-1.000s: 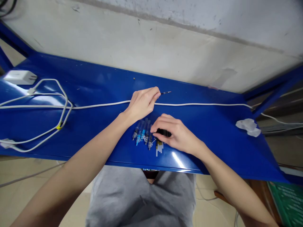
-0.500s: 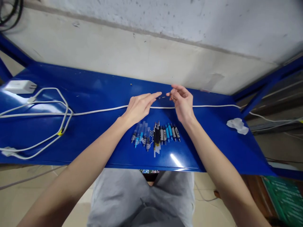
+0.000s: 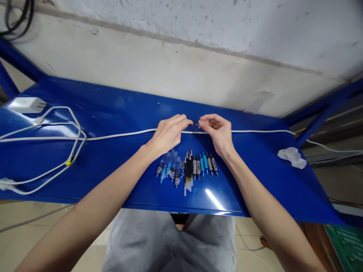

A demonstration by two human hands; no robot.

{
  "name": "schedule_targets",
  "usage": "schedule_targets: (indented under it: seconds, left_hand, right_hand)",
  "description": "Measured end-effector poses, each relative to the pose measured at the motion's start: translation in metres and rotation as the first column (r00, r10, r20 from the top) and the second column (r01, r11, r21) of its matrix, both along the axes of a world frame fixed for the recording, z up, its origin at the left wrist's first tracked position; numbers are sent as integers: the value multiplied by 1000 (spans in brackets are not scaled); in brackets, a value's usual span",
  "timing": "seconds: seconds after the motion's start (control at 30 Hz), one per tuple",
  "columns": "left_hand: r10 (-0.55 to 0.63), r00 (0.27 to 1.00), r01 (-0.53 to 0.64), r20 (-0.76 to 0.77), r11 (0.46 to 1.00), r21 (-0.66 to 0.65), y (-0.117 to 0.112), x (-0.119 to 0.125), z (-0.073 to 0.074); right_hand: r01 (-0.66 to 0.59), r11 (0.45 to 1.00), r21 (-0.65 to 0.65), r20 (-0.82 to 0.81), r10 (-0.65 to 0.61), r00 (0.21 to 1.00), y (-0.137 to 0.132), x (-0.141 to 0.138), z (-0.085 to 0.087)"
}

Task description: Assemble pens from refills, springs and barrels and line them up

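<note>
My left hand (image 3: 169,133) is closed, pinching one end of a thin dark pen refill (image 3: 195,124) above the blue shelf (image 3: 119,109). My right hand (image 3: 217,132) pinches the refill's other end, its fingers curled. Both hands hover just over a white cable (image 3: 113,134) that runs across the shelf. Nearer me lie several clear pen barrels (image 3: 169,168), a bundle of black and white refills (image 3: 187,170), and several blue and grey pen grips (image 3: 205,164).
A white charger (image 3: 26,104) sits at the far left with looped white cables (image 3: 68,151). Crumpled clear plastic (image 3: 292,156) lies at the right. A pale wall rises behind the shelf. My grey-clad lap is below the front edge.
My right hand left the pen parts near the front edge, rose to the refill in my left hand and closed on its free end. The pen grips it covered now show.
</note>
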State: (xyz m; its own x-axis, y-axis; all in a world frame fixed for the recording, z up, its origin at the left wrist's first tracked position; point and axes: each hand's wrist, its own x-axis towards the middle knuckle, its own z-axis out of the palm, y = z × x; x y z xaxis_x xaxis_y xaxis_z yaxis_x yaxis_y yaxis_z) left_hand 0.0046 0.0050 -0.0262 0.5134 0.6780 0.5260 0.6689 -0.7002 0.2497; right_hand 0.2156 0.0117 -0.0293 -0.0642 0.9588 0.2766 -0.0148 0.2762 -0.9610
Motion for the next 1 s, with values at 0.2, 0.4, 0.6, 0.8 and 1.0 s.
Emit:
schedule_targets:
  seconds: [0.2, 0.4, 0.6, 0.8, 1.0]
  left_hand:
    - [-8, 1000, 8, -29, 1000, -12, -3, 1, 3]
    - [16, 1000, -16, -20, 999, -32, -4, 3, 5]
    - [26, 999, -25, 18, 998, -55, -2, 2, 3]
    - [29, 1000, -28, 9, 998, -50, -2, 2, 0]
    - [6, 1000, -6, 4, 999, -47, -4, 2, 4]
  right_hand:
    - [-4, 999, 50, 130, -3, 991, -1, 1, -2]
    - [5, 998, 60, 146, -14, 989, -1, -1, -2]
    - [-17, 999, 49, 145, 10, 989, -3, -2, 1]
    - [-38, 999, 3, 113, 37, 993, -5, -5, 4]
    - [-17, 1000, -4, 108, 17, 994, -7, -7, 7]
